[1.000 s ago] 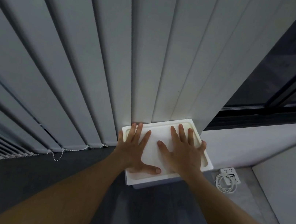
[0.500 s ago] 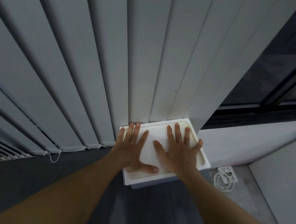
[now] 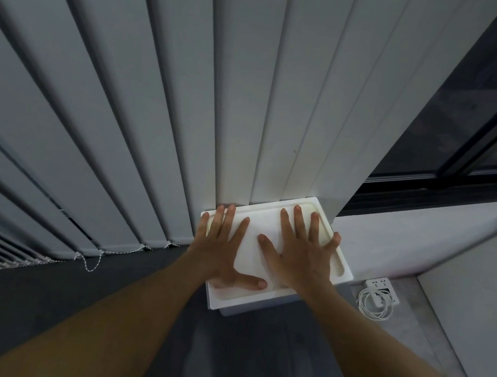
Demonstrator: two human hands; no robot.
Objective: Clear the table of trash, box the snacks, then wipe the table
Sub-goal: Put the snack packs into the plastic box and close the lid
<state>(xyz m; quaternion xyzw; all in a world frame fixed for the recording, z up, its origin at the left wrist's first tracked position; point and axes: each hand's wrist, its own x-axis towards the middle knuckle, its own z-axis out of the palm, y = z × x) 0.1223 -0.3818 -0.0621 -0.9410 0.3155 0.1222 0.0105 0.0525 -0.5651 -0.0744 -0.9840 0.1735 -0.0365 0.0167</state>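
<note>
Both hands, left (image 3: 221, 249) and right (image 3: 301, 254), stay flat and open on the box lid (image 3: 251, 247); nothing shifts, so boxing appears complete.

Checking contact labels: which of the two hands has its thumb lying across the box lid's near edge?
The left hand: its thumb points right along the white box lid's near rim. The right hand's thumb angles toward the lid's middle.

vertical blinds (image 3: 155, 110), bead chain (image 3: 91, 261), power strip (image 3: 383, 289) with coiled cable (image 3: 373, 305), window (image 3: 494, 112).
</note>
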